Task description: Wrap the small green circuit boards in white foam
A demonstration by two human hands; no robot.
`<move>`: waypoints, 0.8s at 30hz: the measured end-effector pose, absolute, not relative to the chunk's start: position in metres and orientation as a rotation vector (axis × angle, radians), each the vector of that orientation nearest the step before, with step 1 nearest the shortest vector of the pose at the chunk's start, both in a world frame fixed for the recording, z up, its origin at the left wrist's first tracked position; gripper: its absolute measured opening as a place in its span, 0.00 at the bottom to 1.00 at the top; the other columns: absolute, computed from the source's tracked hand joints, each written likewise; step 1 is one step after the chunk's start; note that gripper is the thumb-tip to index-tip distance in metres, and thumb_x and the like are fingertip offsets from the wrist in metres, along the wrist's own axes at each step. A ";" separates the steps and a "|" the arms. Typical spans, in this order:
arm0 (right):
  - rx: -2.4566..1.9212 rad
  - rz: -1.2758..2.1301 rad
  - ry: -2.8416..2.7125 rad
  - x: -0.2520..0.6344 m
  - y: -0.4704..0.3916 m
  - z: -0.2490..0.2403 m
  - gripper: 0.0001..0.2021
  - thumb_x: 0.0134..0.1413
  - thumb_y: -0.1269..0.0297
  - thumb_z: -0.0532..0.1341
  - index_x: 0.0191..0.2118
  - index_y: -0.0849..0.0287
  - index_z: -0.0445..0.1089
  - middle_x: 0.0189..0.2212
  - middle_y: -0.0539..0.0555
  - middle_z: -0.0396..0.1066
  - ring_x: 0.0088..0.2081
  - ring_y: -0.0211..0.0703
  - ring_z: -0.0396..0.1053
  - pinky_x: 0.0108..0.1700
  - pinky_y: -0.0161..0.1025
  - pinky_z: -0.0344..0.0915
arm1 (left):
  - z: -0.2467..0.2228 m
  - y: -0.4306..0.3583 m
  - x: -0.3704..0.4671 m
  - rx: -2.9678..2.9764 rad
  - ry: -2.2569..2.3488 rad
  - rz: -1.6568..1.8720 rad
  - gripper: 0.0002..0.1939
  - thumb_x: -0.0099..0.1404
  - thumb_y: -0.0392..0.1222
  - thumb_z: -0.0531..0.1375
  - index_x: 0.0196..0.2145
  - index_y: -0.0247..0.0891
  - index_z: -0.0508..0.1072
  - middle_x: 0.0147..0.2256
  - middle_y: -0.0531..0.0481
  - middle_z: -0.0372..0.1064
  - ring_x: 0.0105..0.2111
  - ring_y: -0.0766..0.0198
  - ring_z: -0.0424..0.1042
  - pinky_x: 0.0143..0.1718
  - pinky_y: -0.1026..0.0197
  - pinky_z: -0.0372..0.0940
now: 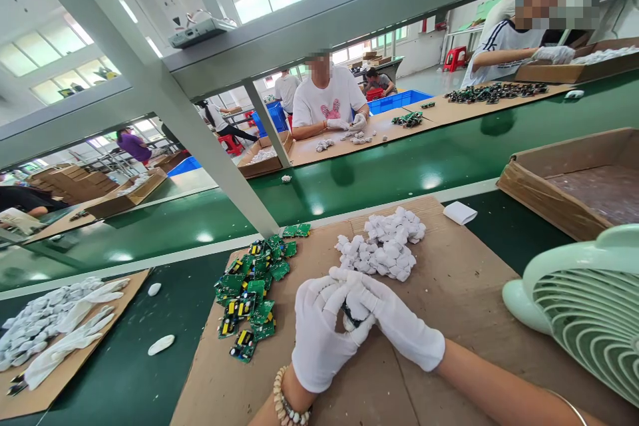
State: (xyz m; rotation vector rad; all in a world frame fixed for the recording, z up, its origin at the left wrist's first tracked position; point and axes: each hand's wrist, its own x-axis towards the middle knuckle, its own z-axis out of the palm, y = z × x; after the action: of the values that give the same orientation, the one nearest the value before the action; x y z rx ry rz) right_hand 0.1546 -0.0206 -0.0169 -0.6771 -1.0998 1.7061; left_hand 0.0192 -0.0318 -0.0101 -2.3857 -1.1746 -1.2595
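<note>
Both my hands wear white gloves and meet over a brown cardboard sheet (449, 293). My left hand (317, 336) and my right hand (394, 323) pinch one small part (351, 317) between their fingertips; it looks dark with white around it and is mostly hidden. Just beyond my fingers lies a pile of small white wrapped pieces (383, 243). To the left of my left hand sits a heap of green circuit boards (252, 293).
A pale green desk fan (584, 306) stands at the right. An open cardboard box (574, 180) sits behind it. A green conveyor belt (399, 166) runs across, with other gloved workers seated beyond it. White gloves and white pieces lie on cardboard (54, 333) at far left.
</note>
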 end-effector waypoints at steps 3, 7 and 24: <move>-0.614 1.730 -1.128 0.157 -0.021 -0.016 0.26 0.54 0.47 0.60 0.54 0.57 0.65 0.50 0.57 0.66 0.52 0.49 0.62 0.55 0.45 0.59 | -0.008 -0.032 0.019 -2.391 -1.209 -1.263 0.12 0.54 0.39 0.64 0.38 0.39 0.68 0.35 0.49 0.71 0.39 0.58 0.67 0.42 0.54 0.59; -0.633 1.730 -1.217 0.158 -0.022 -0.013 0.28 0.52 0.51 0.64 0.56 0.57 0.61 0.49 0.57 0.66 0.49 0.48 0.64 0.52 0.44 0.62 | -0.008 -0.032 0.018 -2.385 -1.190 -1.288 0.11 0.54 0.36 0.62 0.37 0.39 0.68 0.35 0.49 0.71 0.39 0.58 0.67 0.43 0.54 0.59; -0.677 1.673 -1.322 0.178 -0.014 0.005 0.22 0.45 0.62 0.66 0.50 0.55 0.69 0.36 0.51 0.68 0.35 0.40 0.62 0.40 0.38 0.63 | -0.005 -0.023 0.004 -2.594 -1.158 -1.555 0.20 0.58 0.53 0.62 0.44 0.41 0.68 0.39 0.46 0.72 0.42 0.55 0.68 0.43 0.50 0.67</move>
State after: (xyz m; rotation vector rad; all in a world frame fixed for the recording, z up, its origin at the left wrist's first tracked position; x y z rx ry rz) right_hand 0.1779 -0.0143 0.0048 -0.6769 -1.3222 1.6735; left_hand 0.0042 -0.0231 -0.0054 -2.5937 -1.1580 -1.5549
